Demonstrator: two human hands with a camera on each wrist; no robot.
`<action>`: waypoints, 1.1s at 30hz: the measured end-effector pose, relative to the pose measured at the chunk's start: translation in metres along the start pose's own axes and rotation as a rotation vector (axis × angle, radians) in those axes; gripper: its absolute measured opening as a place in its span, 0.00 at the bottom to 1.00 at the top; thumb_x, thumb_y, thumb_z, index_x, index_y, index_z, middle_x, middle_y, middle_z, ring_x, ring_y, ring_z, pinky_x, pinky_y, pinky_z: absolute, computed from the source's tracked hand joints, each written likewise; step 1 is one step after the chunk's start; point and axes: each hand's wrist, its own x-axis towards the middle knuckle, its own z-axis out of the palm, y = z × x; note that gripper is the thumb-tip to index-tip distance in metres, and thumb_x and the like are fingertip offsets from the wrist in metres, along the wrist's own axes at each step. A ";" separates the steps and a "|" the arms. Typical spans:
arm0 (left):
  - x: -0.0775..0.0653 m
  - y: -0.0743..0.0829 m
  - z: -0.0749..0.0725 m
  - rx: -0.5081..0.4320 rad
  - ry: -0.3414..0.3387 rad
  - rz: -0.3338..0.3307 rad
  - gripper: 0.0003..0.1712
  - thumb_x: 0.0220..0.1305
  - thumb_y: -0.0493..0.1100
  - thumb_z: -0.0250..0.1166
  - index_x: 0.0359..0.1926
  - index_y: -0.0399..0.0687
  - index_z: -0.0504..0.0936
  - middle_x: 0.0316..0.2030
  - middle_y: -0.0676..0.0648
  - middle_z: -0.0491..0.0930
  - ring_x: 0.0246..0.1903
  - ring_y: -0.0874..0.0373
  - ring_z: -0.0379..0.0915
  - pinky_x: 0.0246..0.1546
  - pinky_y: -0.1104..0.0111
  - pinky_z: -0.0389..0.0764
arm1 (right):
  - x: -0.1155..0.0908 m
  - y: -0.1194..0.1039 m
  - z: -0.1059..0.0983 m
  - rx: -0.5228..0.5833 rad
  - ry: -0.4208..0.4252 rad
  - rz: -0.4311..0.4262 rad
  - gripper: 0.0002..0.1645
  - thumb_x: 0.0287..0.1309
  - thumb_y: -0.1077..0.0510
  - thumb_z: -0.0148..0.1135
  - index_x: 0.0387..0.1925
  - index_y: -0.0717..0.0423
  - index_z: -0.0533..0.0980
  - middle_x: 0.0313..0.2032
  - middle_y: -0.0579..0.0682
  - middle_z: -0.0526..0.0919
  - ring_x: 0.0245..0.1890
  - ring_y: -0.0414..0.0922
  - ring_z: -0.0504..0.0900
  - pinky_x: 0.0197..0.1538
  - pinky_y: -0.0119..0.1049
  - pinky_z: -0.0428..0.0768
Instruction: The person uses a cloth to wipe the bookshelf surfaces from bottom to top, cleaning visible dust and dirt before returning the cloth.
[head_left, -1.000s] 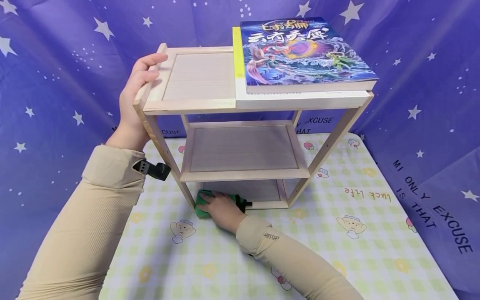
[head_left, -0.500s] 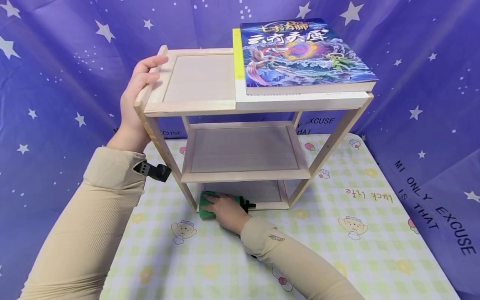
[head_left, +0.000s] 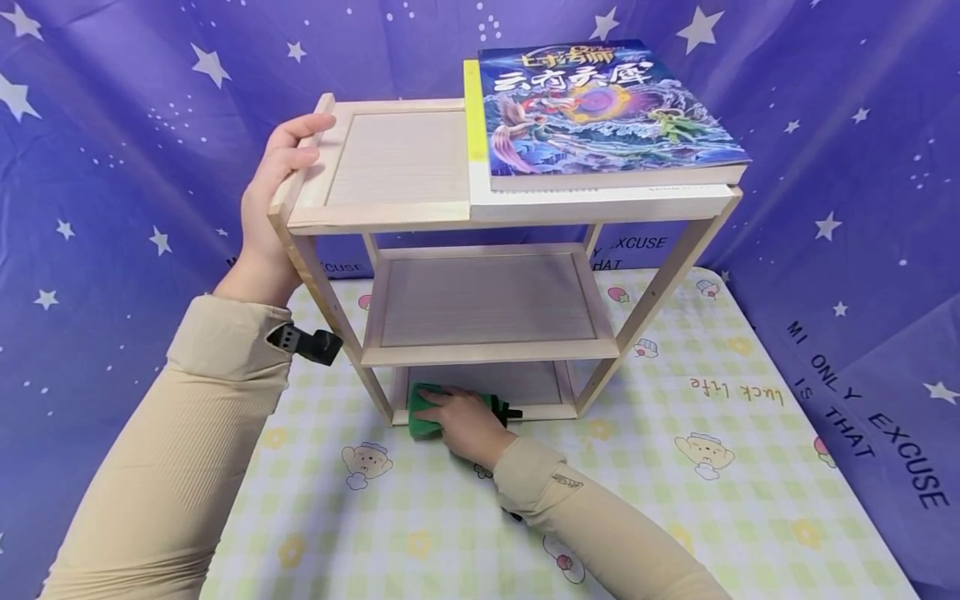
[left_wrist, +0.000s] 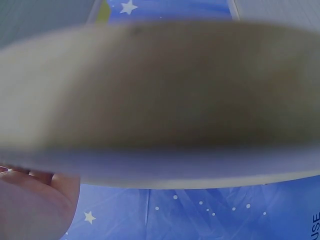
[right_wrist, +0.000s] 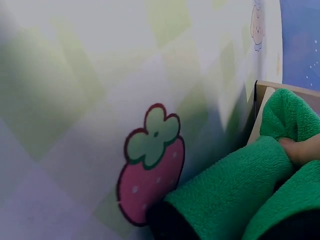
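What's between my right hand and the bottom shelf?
The cloth. In the head view it lies under the right hand, over the front edge of the bottom shelf.

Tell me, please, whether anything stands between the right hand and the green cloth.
Nothing visible does: the right hand is directly on the green cloth, at the front of the bottom shelf. The middle shelf is higher up, not between them.
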 end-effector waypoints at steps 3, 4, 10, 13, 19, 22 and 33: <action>0.000 0.000 -0.001 -0.003 0.002 0.001 0.15 0.64 0.37 0.45 0.44 0.53 0.77 0.67 0.44 0.62 0.64 0.54 0.56 0.62 0.70 0.57 | -0.003 0.003 0.000 0.033 0.018 0.000 0.29 0.59 0.70 0.57 0.57 0.41 0.81 0.67 0.46 0.73 0.67 0.54 0.72 0.65 0.50 0.73; -0.001 0.000 -0.001 0.000 0.003 0.003 0.15 0.64 0.37 0.45 0.44 0.53 0.77 0.67 0.43 0.62 0.65 0.54 0.56 0.62 0.69 0.57 | -0.004 0.004 0.001 0.043 0.024 0.002 0.30 0.58 0.71 0.57 0.56 0.41 0.81 0.67 0.46 0.73 0.67 0.54 0.72 0.64 0.51 0.73; -0.002 0.000 -0.003 0.002 0.004 -0.004 0.15 0.64 0.38 0.45 0.44 0.53 0.77 0.68 0.43 0.62 0.65 0.54 0.55 0.62 0.69 0.57 | -0.010 0.012 0.002 0.086 0.055 0.014 0.32 0.54 0.74 0.57 0.55 0.42 0.82 0.66 0.47 0.74 0.66 0.55 0.72 0.63 0.52 0.74; -0.003 0.000 -0.002 0.005 0.003 -0.011 0.15 0.64 0.38 0.45 0.44 0.54 0.77 0.68 0.44 0.61 0.66 0.54 0.55 0.63 0.69 0.56 | -0.012 0.016 0.003 0.112 0.072 0.017 0.32 0.52 0.74 0.58 0.55 0.44 0.82 0.66 0.48 0.75 0.66 0.55 0.73 0.62 0.51 0.75; -0.003 0.000 -0.002 0.005 0.000 -0.012 0.15 0.64 0.38 0.45 0.44 0.54 0.77 0.68 0.44 0.61 0.65 0.54 0.55 0.63 0.69 0.56 | -0.018 0.022 0.003 0.150 0.128 0.012 0.33 0.48 0.76 0.58 0.52 0.46 0.83 0.64 0.49 0.76 0.64 0.56 0.75 0.60 0.49 0.77; -0.003 0.000 -0.001 0.003 -0.003 -0.009 0.16 0.64 0.38 0.45 0.44 0.54 0.77 0.68 0.44 0.61 0.65 0.54 0.55 0.62 0.69 0.57 | -0.021 0.025 0.001 0.179 0.136 0.029 0.33 0.48 0.76 0.58 0.52 0.45 0.84 0.64 0.49 0.76 0.64 0.56 0.74 0.60 0.48 0.77; -0.002 0.001 0.000 -0.017 0.003 -0.016 0.16 0.64 0.37 0.45 0.43 0.53 0.77 0.68 0.44 0.61 0.65 0.54 0.55 0.62 0.69 0.57 | -0.032 0.035 0.004 0.251 0.196 0.063 0.33 0.46 0.77 0.59 0.50 0.46 0.84 0.63 0.49 0.77 0.64 0.57 0.75 0.60 0.52 0.76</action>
